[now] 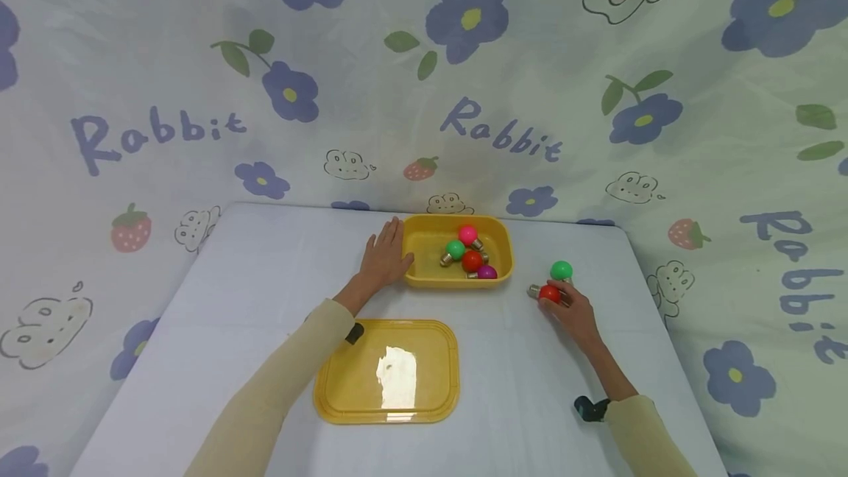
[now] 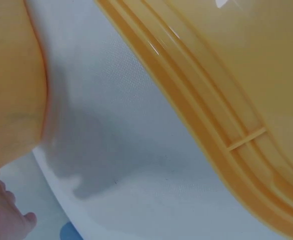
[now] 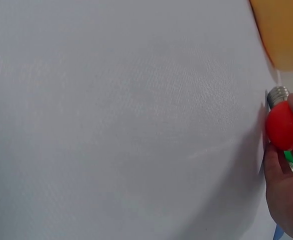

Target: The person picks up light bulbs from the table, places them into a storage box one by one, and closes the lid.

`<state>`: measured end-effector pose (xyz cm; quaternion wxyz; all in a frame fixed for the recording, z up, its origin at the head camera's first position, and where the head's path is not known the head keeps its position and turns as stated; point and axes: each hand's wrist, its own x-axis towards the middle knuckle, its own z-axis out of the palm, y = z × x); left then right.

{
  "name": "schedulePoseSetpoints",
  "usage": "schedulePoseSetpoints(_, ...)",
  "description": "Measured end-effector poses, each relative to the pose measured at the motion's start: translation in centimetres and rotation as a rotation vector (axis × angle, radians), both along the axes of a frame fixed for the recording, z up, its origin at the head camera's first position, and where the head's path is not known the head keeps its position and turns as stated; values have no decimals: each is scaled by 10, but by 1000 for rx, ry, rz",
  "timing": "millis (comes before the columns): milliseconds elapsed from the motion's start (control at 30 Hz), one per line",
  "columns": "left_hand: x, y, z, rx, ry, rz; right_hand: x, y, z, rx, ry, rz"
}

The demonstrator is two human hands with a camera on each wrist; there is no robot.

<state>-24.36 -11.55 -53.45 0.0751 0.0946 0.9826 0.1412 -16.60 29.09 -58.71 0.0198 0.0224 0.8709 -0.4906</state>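
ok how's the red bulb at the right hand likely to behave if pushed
The red bulb would probably roll, likely in a curve, since its round globe joins a narrower metal base. Its smooth, shiny surface suggests it could be a bit slippery.

— Room to pass on the right?
— Yes, over a broad run of white tabletop (image 1: 506, 366) between the flat yellow tray or lid (image 1: 433, 366) and the right hand (image 1: 571, 309), narrowing between the yellow bin (image 1: 440, 283) and the red screw-base bulb (image 1: 548, 294) pinched in that hand.
— Past that bulb?
— Obstructed by a green bulb (image 1: 561, 270) just beyond.
— Into the bin from the left?
— Barred by the left hand (image 1: 384, 256), laid against the left wall.
— From above?
— Open over the left part of the floor; farther right, crowded with a pink bulb (image 1: 467, 235), a second green bulb (image 1: 455, 249), a second red bulb (image 1: 472, 262) and a purple bulb (image 1: 487, 272).
— Behind?
— Closed off by a printed curtain (image 1: 371, 87).
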Motion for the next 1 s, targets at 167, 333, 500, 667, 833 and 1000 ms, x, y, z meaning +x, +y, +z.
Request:
schedulePoseSetpoints(167, 1, -1, 1, 9, 0, 1, 0, -2, 0, -1, 10, 5)
schedulePoseSetpoints(333, -1, -2, 0, 11, 3, -3, -5, -8, 1, -21, 15, 6)
schedulePoseSetpoints(500, -1, -1, 0, -2, -11, -7, -13, -24, 10, -76, 41, -34)
schedulePoseSetpoints(667, -2, 1, -1, -24, -8, -19, -23, -46, 35, -140, 120, -77)
schedulePoseSetpoints(833, -3, 0, 1, -28, 22, -5, -35, -80, 60, -202, 130, 11)
schedulePoseSetpoints(1000, -3, 0, 1, -19, 9, -4, -41, -113, 66, -166, 142, 99)
